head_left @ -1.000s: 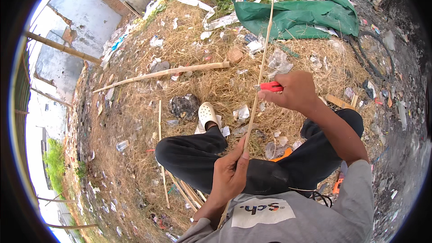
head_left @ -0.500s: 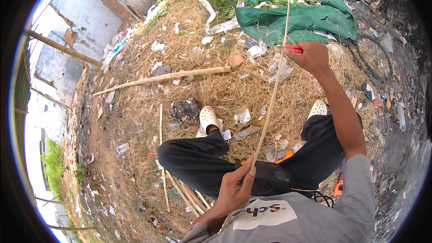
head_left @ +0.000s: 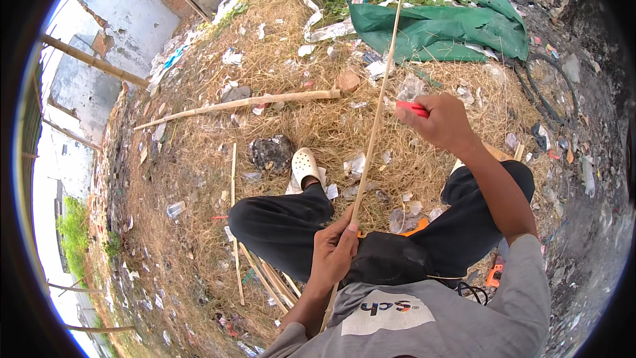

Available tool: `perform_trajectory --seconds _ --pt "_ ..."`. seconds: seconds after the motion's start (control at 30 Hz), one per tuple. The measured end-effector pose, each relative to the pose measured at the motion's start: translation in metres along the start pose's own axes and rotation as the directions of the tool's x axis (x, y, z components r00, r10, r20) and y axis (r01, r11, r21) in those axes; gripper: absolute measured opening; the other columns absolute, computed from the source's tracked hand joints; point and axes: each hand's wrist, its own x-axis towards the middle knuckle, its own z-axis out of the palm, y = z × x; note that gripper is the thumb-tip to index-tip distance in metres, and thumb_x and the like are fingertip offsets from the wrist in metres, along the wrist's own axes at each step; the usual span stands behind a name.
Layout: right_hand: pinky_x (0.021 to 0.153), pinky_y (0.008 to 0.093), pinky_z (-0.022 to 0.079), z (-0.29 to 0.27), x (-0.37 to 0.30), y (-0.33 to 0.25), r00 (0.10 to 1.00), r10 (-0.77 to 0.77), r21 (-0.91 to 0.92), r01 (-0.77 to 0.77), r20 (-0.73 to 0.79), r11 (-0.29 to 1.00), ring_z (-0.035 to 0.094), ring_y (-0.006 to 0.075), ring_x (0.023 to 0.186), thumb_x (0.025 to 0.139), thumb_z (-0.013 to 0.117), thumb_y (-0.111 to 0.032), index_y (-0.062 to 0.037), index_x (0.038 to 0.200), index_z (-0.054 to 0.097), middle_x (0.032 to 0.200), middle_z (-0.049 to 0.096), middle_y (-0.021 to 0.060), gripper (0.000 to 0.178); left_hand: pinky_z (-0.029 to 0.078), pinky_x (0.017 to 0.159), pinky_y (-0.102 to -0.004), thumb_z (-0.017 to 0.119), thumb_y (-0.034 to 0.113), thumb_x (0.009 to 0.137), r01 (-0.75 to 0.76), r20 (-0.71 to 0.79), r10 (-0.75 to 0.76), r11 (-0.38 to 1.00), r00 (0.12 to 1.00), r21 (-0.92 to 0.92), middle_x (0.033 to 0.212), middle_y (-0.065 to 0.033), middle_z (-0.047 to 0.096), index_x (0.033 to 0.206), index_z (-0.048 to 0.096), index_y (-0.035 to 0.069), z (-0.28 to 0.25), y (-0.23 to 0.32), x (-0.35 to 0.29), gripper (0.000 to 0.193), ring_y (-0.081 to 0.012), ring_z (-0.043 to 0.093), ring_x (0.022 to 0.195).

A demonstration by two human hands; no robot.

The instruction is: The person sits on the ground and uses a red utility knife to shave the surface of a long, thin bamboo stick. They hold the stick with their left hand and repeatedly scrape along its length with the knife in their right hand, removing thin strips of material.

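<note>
A long, thin bamboo strip (head_left: 378,116) slants up and away from my lap, its far tip in front of a green sheet. My left hand (head_left: 336,248) is closed around its lower part, thumb along the strip, above my lap. Past that grip, the near end runs down beside my shirt. My right hand (head_left: 442,124) is closed on a red-handled tool (head_left: 412,107), just right of the strip's middle, with a small gap between them. The tool's blade, if it has one, cannot be made out.
More bamboo strips (head_left: 265,278) lie by my left thigh, and a single thin one (head_left: 234,225) beside them. Farther off are a thicker bamboo pole (head_left: 245,103), a dark stone (head_left: 271,153) and the green sheet (head_left: 450,33). An orange-handled tool (head_left: 493,275) lies near my right hip. Litter covers dry grass.
My right hand with the red tool has come back toward me and off the strip. The strip's far end has swung left, and my left hand has shifted slightly left with it.
</note>
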Motion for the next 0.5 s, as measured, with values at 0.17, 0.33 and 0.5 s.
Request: perform_trajectory --seconds 0.17,0.33,0.5 --pt "0.043 0.0393 0.039 0.018 -0.042 -0.051 0.937 -0.324 0.047 0.32 0.133 0.946 0.052 0.0298 0.041 0.075 0.064 -0.072 -0.008 0.055 0.058 0.044 0.047 0.0093 0.068 0.038 0.054 -0.0201 0.054 0.016 0.101 -0.138 -0.074 0.147 0.984 0.986 0.109 0.067 0.0035 0.051 0.136 0.054 -0.001 0.009 0.008 0.022 0.039 -0.0032 0.044 0.059" --pt "0.042 0.0394 0.038 0.018 -0.037 -0.046 0.936 -0.341 -0.016 0.343 0.088 0.939 0.052 0.0293 0.041 0.072 0.066 -0.074 -0.0088 0.053 0.056 0.044 0.047 0.009 0.068 0.047 0.062 -0.0243 0.057 0.015 0.098 -0.194 -0.109 0.252 0.904 0.962 0.381 0.07 -0.0073 0.061 0.131 0.058 -0.003 0.012 0.017 0.022 0.037 -0.0075 0.055 0.065" --pt "0.042 0.0388 0.039 0.016 -0.031 -0.033 0.957 -0.282 -0.019 0.284 0.07 0.959 0.054 0.0289 0.042 0.072 0.067 -0.073 -0.0096 0.053 0.056 0.045 0.048 0.0092 0.067 0.048 0.062 -0.0257 0.057 0.009 0.096 -0.194 -0.088 0.265 0.862 0.96 0.468 0.068 -0.0133 0.061 0.131 0.057 -0.003 0.017 0.03 0.018 0.037 -0.0088 0.057 0.064"
